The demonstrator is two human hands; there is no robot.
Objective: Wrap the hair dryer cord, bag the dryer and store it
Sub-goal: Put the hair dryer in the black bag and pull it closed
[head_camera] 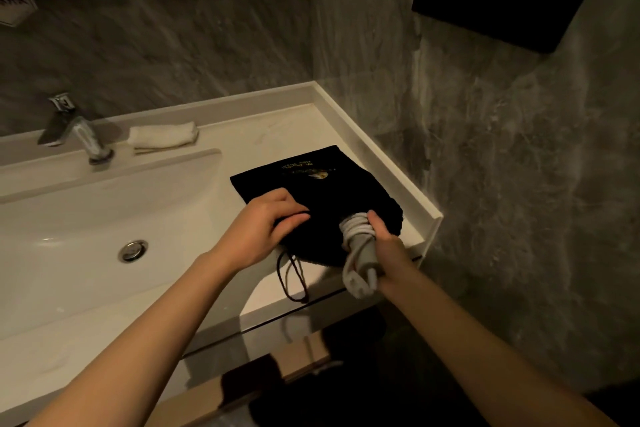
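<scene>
A black drawstring bag (311, 184) with gold print lies on the white counter (277, 128) to the right of the basin. My left hand (266, 222) grips the bag's near edge at its mouth. My right hand (384, 246) is shut on the hair dryer handle (360, 246), which has the white cord (355, 224) wound around it. The dryer's head is inside the bag and hidden. A loop of cord and the plug (360, 282) hang below my right hand. The bag's drawstring (292, 279) trails over the counter's front edge.
A white basin (86, 218) with a chrome drain fills the left side, with a chrome tap (74, 132) behind it. A folded white towel (162, 137) lies at the back. Grey marble walls close the back and right. A drawer front sits below the counter.
</scene>
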